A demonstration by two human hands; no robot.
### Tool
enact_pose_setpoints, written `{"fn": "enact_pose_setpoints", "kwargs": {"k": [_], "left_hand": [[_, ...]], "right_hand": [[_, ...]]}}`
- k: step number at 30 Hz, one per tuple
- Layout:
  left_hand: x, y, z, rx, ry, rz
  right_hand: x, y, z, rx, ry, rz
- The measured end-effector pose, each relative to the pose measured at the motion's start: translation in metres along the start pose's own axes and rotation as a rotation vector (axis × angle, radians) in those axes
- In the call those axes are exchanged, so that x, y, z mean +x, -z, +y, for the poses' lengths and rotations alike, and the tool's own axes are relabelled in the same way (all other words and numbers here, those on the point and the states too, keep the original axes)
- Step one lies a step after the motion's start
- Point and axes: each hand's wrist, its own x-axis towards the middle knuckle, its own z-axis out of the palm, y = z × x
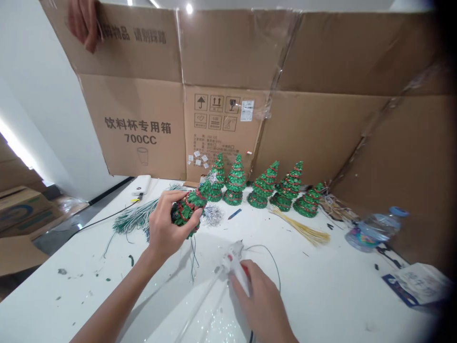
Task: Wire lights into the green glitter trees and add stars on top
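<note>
My left hand [169,221] is closed around a small green Christmas tree ornament [189,206] with red garland, tilted to the right. Thin dark wires hang below it. A silvery star shape [213,178] shows close to its tip. In my right hand [262,295] is the handle of a white glue gun [232,259], its nozzle pointing away from me; a clear glue stick [196,312] trails out of its back. Behind my hands, several finished-looking green trees [234,181] stand in a row.
A tall cardboard sheet [221,57] walls the back, where another person's hand [84,21] grips its top left. Green wire bundles [134,216], yellow wires [307,228], a blue pencil-like stick [234,214], a white box [141,185], and a plastic bottle [374,228] lie on the white table [89,305].
</note>
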Motion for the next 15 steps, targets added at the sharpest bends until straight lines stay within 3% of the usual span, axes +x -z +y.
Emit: {"fn": "enact_pose_setpoints", "kwargs": {"k": [6, 9, 11, 13, 15], "left_hand": [[0.041, -0.006, 0.028, -0.080, -0.093, 0.063], [0.058, -0.011, 0.039, -0.093, -0.157, 0.097], [0.067, -0.013, 0.046, -0.095, -0.184, 0.120], [0.074, -0.014, 0.052, -0.097, -0.184, 0.124], [0.078, -0.015, 0.058, -0.102, -0.182, 0.114]], "right_hand": [[0.004, -0.021, -0.012, -0.218, 0.010, -0.128], [0.005, -0.021, -0.015, -0.270, 0.031, -0.173], [0.010, -0.006, -0.020, -0.264, 0.059, -0.228], [0.019, 0.025, -0.033, -0.157, 0.096, -0.264], [0.034, 0.065, -0.053, 0.144, 0.178, -0.103]]}}
